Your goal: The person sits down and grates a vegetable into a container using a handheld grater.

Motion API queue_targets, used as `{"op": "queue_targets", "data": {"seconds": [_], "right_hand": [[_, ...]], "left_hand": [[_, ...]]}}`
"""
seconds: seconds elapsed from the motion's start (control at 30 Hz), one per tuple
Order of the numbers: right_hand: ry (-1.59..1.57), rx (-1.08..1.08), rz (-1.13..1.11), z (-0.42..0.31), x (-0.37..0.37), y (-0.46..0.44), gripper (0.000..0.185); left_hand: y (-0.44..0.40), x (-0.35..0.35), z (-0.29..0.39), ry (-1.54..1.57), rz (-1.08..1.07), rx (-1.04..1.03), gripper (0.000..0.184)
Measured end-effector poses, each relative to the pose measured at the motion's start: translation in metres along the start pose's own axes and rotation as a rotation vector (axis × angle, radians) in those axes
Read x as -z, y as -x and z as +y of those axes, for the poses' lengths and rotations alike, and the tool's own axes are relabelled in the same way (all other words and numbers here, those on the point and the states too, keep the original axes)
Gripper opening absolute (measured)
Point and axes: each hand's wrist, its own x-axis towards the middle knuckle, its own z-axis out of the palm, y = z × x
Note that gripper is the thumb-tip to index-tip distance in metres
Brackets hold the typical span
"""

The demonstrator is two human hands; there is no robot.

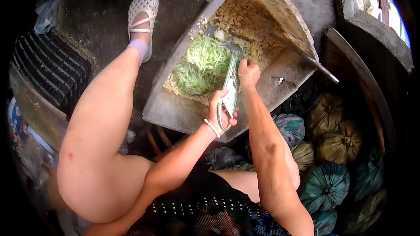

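My left hand (218,108), with a beaded bracelet at the wrist, is wrapped round the looped handle of a pale green grater (231,88). The grater stands tilted with its long face toward my right. Close against that face is my right hand (249,72), its fingers curled closed. Whatever those fingers hold is hidden. Beside the grater's left side lies a heap of pale green shredded vegetable (200,67). Both hands are over a worn grey trough (175,116), which has brownish crumbly matter (245,15) on its inner walls and floor.
A stick or handle (321,70) juts over the trough's right rim. Several tied bags (326,185) crowd the lower right. My left leg stretches along the trough's left side, ending in a white shoe (143,13). A ribbed black mat (51,67) lies far left.
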Motion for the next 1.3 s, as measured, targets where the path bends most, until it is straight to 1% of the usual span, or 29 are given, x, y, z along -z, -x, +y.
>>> {"op": "queue_targets", "data": {"seconds": [0.03,0.07,0.1,0.13,0.17,0.2,0.23,0.3,0.37,0.4,0.43,0.5,0.53,0.63,0.67,0.7,0.73,0.77,0.8,0.83,0.87,0.97,1.0,1.07,1.1,1.13,1.17,1.23,1.3], "right_hand": [[-0.009,0.050,-0.007,-0.002,0.002,-0.001,0.040],[-0.021,0.100,-0.008,-0.006,0.004,-0.002,0.039],[-0.077,0.051,-0.064,0.000,0.012,0.011,0.037],[-0.117,0.082,-0.067,-0.004,0.030,0.036,0.036],[-0.146,0.139,-0.073,-0.013,0.052,0.065,0.031],[-0.188,0.260,-0.054,-0.015,0.066,0.087,0.025],[-0.182,0.344,-0.027,-0.005,0.069,0.104,0.023],[-0.192,0.335,0.050,-0.006,0.065,0.115,0.025],[-0.012,0.181,-0.006,-0.003,0.033,0.065,0.029],[0.023,0.147,0.030,-0.007,0.014,0.031,0.031],[0.066,0.116,0.062,-0.006,0.002,0.010,0.034],[0.090,0.137,0.063,0.004,0.002,0.005,0.034],[0.092,0.165,0.084,0.000,0.001,-0.002,0.035],[-0.050,0.131,-0.115,-0.009,0.047,0.053,0.032],[-0.125,0.175,-0.185,-0.013,0.066,0.077,0.029],[-0.076,0.337,-0.083,-0.003,0.067,0.097,0.027],[-0.101,0.343,-0.023,-0.005,0.062,0.103,0.025],[-0.126,0.345,0.037,-0.006,0.059,0.108,0.024],[-0.096,0.283,0.062,-0.003,0.038,0.082,0.026],[0.047,0.173,-0.041,-0.002,0.024,0.047,0.031],[0.100,0.114,0.009,-0.009,0.010,0.019,0.036],[0.134,0.121,0.013,-0.009,0.001,-0.007,0.037],[0.128,0.128,0.020,-0.005,0.002,-0.004,0.037],[0.014,0.147,-0.104,-0.003,0.036,0.041,0.038],[-0.044,0.161,-0.161,-0.010,0.058,0.066,0.035],[-0.075,0.284,-0.118,-0.001,0.064,0.088,0.031],[-0.088,0.300,-0.066,0.002,0.065,0.107,0.028],[-0.079,0.269,-0.039,-0.005,0.056,0.099,0.030],[0.094,0.081,-0.150,-0.015,0.026,0.037,0.032]], "left_hand": [[0.001,-0.001,0.001,-0.032,0.029,0.029,0.048],[0.004,-0.004,0.002,-0.009,0.033,0.014,0.045],[0.002,-0.004,0.002,-0.007,0.026,0.014,0.045],[0.001,-0.003,0.000,0.010,-0.008,-0.005,0.045],[0.000,-0.002,-0.001,0.024,-0.038,-0.024,0.046],[0.002,-0.009,-0.002,0.042,-0.042,-0.067,0.046],[-0.006,-0.006,-0.007,0.092,0.006,-0.110,0.049],[-0.011,-0.005,-0.010,0.099,0.058,-0.194,0.049],[-0.002,0.008,0.000,0.018,-0.048,-0.029,0.049],[0.003,-0.001,0.003,0.029,-0.009,-0.017,0.043],[0.001,-0.002,0.001,0.035,-0.009,-0.015,0.043],[0.001,-0.004,-0.001,0.020,0.056,0.026,0.043],[0.002,-0.005,-0.001,0.007,0.039,0.003,0.045],[0.002,-0.004,0.001,0.026,-0.005,-0.023,0.044],[0.003,-0.003,0.002,0.015,-0.036,-0.043,0.042],[0.002,-0.008,0.000,0.059,0.008,-0.082,0.040],[0.002,-0.013,-0.001,0.065,0.038,-0.130,0.041],[0.001,-0.010,0.000,0.059,0.031,-0.114,0.042],[0.001,-0.007,0.001,0.052,0.023,-0.097,0.043],[0.001,0.002,0.002,0.032,-0.029,-0.017,0.044],[0.001,0.000,0.001,0.030,-0.006,-0.010,0.047],[0.003,-0.008,-0.003,-0.001,0.073,-0.004,0.048],[0.001,-0.008,0.001,-0.006,0.066,-0.013,0.048],[-0.001,-0.004,-0.004,0.047,0.032,-0.022,0.046],[0.000,-0.005,-0.004,0.043,-0.040,-0.038,0.043],[-0.004,-0.008,-0.008,0.069,-0.018,-0.103,0.044],[-0.005,-0.014,-0.009,0.094,0.007,-0.171,0.045],[-0.004,-0.009,-0.007,0.117,0.036,-0.187,0.045],[-0.003,0.005,-0.002,0.041,-0.023,-0.008,0.047]]}}
